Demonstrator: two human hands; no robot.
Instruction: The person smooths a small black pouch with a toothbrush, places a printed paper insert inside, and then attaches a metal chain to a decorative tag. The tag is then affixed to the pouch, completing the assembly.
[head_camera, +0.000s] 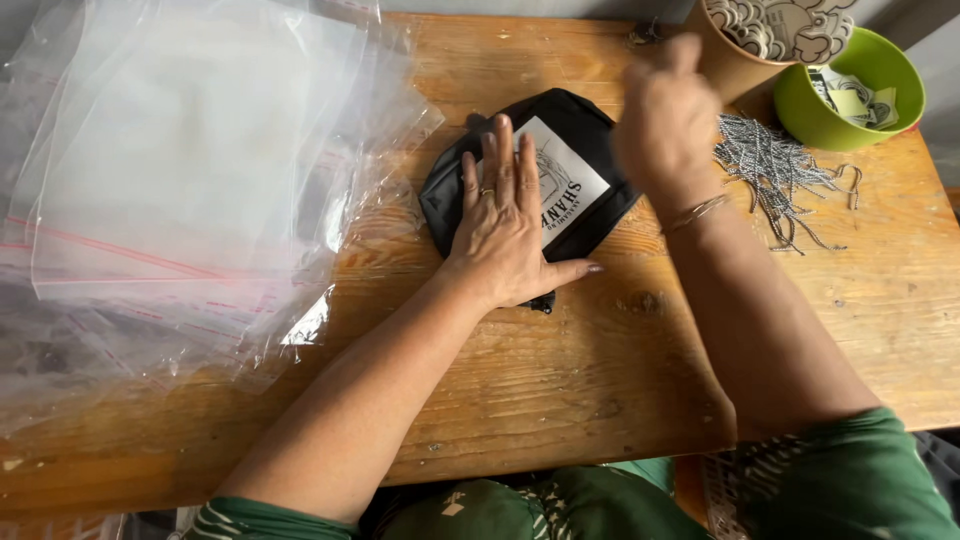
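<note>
Hands: left (505, 225) flat on black pouch (575, 125) bearing white rectangular label (570, 175).

A single head-worn camera looks steeply down, close over the wooden table (560, 380).

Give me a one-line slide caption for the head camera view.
Left hand flat on a black fabric pouch on a wooden table; blurred right hand raised nearby.
</note>
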